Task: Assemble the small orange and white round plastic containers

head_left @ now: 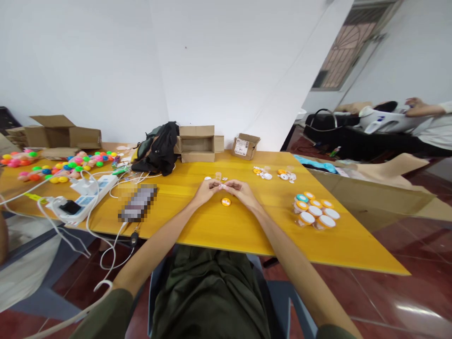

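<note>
My left hand [207, 190] and my right hand [242, 192] meet above the middle of the table, fingertips pinched together. Between them is a small white piece [222, 186], too small to make out fully. Just below the hands, an orange round cap [226, 202] with white parts on it lies on the table. Behind the fingers stands a small clear cup [218, 176]. A white disc [207, 178] lies beside it, partly hidden by my left hand.
Several lidded jars [315, 211] stand grouped at the right. Small orange and white parts [263, 173] lie farther back. At left are a phone [138, 203], a power strip [84, 200] with trailing cables and colourful toys [76, 162]. Cardboard boxes [197, 156] and a black bag [158, 150] line the wall.
</note>
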`<state>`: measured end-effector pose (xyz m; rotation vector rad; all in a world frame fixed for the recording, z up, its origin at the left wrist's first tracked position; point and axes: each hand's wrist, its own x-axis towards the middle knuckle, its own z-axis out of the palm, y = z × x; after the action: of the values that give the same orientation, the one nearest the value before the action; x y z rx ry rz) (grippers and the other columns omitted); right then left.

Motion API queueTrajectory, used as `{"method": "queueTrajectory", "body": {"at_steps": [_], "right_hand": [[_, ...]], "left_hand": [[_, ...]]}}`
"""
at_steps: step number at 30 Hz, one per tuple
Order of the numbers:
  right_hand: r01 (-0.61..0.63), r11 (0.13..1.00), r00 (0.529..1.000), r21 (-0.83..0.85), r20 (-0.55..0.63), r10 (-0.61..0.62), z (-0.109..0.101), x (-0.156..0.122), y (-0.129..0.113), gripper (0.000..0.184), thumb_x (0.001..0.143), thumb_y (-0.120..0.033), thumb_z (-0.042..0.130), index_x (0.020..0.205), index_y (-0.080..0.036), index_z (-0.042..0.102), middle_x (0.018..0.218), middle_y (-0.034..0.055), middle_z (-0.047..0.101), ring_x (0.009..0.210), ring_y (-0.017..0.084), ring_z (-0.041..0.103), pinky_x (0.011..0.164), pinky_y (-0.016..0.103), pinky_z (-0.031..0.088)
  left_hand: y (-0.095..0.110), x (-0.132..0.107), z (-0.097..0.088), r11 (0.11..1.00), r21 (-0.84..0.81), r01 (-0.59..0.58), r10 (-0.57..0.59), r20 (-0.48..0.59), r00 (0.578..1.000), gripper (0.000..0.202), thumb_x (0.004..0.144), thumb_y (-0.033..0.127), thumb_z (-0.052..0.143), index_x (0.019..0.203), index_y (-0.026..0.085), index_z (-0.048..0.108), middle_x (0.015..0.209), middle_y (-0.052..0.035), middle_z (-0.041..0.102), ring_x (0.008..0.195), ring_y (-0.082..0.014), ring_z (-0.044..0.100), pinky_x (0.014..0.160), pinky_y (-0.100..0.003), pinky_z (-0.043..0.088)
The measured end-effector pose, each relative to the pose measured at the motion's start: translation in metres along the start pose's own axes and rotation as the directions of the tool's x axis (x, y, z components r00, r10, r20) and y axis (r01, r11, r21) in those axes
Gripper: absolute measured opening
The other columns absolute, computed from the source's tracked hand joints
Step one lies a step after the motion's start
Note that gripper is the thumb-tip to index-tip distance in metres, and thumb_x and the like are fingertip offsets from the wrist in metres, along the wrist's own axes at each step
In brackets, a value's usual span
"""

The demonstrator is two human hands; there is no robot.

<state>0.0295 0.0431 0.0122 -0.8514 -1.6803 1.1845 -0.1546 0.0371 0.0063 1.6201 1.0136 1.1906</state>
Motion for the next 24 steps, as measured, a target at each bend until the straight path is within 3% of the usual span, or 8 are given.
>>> {"method": "queueTrajectory", "body": {"at_steps": [6,10,17,21,24], "right_hand": [[0.036,0.999,0.999,-0.019,-0.032,-0.036,0.002,0.001,0.003,0.035,0.069,-0.055,0.077,0.078,-0.023,0.070,0.085,0.0035,0.076,0.085,0.023,0.070,0.082,0.038,0.056],[0.038,0.995,0.990,-0.088,-0.136,-0.049,-0.004,0.005,0.010,0.029,0.071,-0.050,0.074,0.076,-0.023,0.069,0.082,0.0039,0.075,0.080,0.022,0.069,0.081,0.038,0.056],[-0.043,0.959,0.962,-0.282,-0.272,-0.037,-0.010,0.009,0.024,0.010,0.077,-0.032,0.067,0.072,-0.023,0.066,0.077,0.0044,0.074,0.073,0.023,0.069,0.077,0.038,0.057],[0.005,0.894,0.959,-0.449,-0.251,-0.132,-0.008,0.007,0.028,0.008,0.082,-0.028,0.064,0.078,-0.023,0.069,0.081,0.0044,0.073,0.072,0.021,0.067,0.075,0.036,0.057],[0.091,0.808,0.957,-0.582,-0.172,-0.232,-0.005,0.006,0.027,0.010,0.085,-0.029,0.065,0.088,-0.024,0.073,0.091,0.0057,0.072,0.083,0.022,0.067,0.082,0.038,0.056]], "left_hand": [[0.001,0.001,0.002,1.000,0.027,0.011,-0.011,-0.016,1.000,0.021,0.075,0.033,0.077,0.085,0.016,0.073,0.075,-0.0022,0.072,0.067,-0.0151,0.064,0.070,-0.029,0.054],[0.008,-0.001,-0.002,0.981,0.188,-0.045,0.069,-0.122,0.990,0.016,0.077,0.021,0.073,0.093,0.018,0.073,0.083,-0.0033,0.073,0.077,-0.0167,0.066,0.078,-0.030,0.053],[0.017,-0.009,-0.016,0.790,0.611,-0.045,0.213,-0.205,0.955,0.016,0.082,0.014,0.065,0.096,0.022,0.070,0.100,-0.0064,0.065,0.101,-0.0233,0.060,0.097,-0.039,0.048],[0.015,-0.011,-0.015,0.690,0.722,0.041,0.175,-0.222,0.959,0.028,0.081,0.017,0.068,0.108,0.024,0.067,0.121,-0.0097,0.060,0.118,-0.0288,0.052,0.105,-0.045,0.043],[0.012,-0.009,-0.015,0.667,0.738,0.099,0.108,-0.227,0.968,0.038,0.080,0.021,0.070,0.118,0.027,0.066,0.134,-0.0088,0.057,0.127,-0.0312,0.047,0.106,-0.047,0.041]]}}
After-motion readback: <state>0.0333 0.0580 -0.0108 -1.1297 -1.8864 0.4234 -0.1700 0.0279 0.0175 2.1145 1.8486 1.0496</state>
